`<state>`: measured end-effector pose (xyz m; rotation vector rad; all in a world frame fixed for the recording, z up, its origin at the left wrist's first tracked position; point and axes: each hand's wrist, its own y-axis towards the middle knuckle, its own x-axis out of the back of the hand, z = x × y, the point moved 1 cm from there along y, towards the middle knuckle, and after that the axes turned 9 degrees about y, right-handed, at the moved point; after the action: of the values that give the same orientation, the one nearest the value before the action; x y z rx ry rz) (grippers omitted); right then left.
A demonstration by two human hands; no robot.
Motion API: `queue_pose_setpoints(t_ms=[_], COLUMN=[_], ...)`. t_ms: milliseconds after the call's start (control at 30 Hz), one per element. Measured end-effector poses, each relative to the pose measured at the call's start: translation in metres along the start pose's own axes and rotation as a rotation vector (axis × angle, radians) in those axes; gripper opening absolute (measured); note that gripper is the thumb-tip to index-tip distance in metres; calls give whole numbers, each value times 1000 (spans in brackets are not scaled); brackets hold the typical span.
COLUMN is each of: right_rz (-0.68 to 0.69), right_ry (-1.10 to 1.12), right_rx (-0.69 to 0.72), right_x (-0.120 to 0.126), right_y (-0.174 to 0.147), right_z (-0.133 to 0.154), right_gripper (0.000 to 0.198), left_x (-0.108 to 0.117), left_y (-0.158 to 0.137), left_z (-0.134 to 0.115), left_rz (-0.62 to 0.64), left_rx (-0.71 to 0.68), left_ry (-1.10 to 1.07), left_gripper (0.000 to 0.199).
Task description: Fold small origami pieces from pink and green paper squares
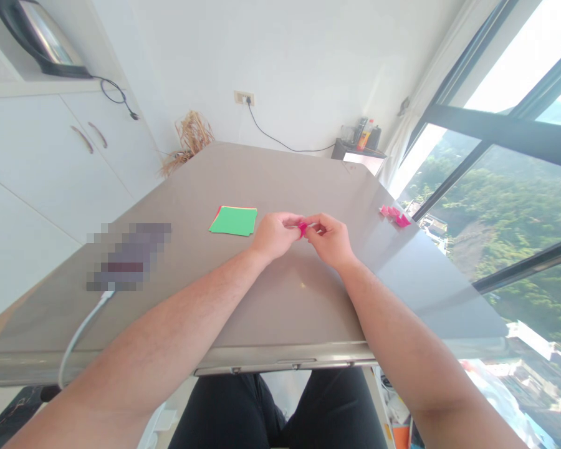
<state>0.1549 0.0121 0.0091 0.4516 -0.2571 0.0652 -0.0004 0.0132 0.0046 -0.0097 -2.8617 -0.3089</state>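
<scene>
Between my two hands, over the middle of the table, is a small piece of bright pink folded paper (302,229). My left hand (277,234) pinches it from the left with thumb and forefinger. From the right, the fingertips of my right hand (328,237) close on its other side. Fingers cover most of the piece, so its full shape is hidden. Just left of my left hand lies a stack of coloured paper sheets (234,221), green on top with red and yellow edges showing. Several pink folded paper pieces (394,216) sit near the table's right edge.
A blurred-out flat object (131,255) with a white cable (81,330) lies on the table's left side. The grey-brown table (280,174) runs toward a white wall. Dried plants (191,137) stand behind its far left corner; bottles (365,134) stand beyond the far right. Windows line the right.
</scene>
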Motion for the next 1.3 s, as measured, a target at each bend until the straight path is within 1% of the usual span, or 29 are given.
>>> queue_pose_setpoints(t_ms=[100,233,533,600,733,833,900,1100,1200,1300], right_rz=[3,4,18,11,-16,-27,-30,-61,-95,-116], right_ry=[9,32,43,63,168,203,213,198,160,120], right_rx=[19,11,-22,-52,-114,-147,-149,-168,-139,-141], right_x=[-1,-1,-1,-2,-4,-5,-5,-3,-4,-5], right_y=[0,0,3,3,3,3,3,4,4,4], right_z=[-1,0,-2,-2,-1,2,4,0,-1,0], right_gripper=[17,14,15,17,20,21,20,24,22,18], left_x=[-2,-3,-4,-5,-5,-5,-4,-6,-7,-7], left_y=[1,0,-3,-2,0,0,-1,-5,-4,-4], left_z=[1,0,-4,-3,-1,-1,-2,-2,-1,0], left_rz=[-10,16,23,9,-54,-61,-52,-60,-77,-95], left_rx=[32,13,7,23,65,79,76,37,15,-42], left_ry=[-54,-67,-99,-134,-264,-310,-298,-134,-136,-131], left_gripper=[28,27,19,21,34,37,35,28,26,27])
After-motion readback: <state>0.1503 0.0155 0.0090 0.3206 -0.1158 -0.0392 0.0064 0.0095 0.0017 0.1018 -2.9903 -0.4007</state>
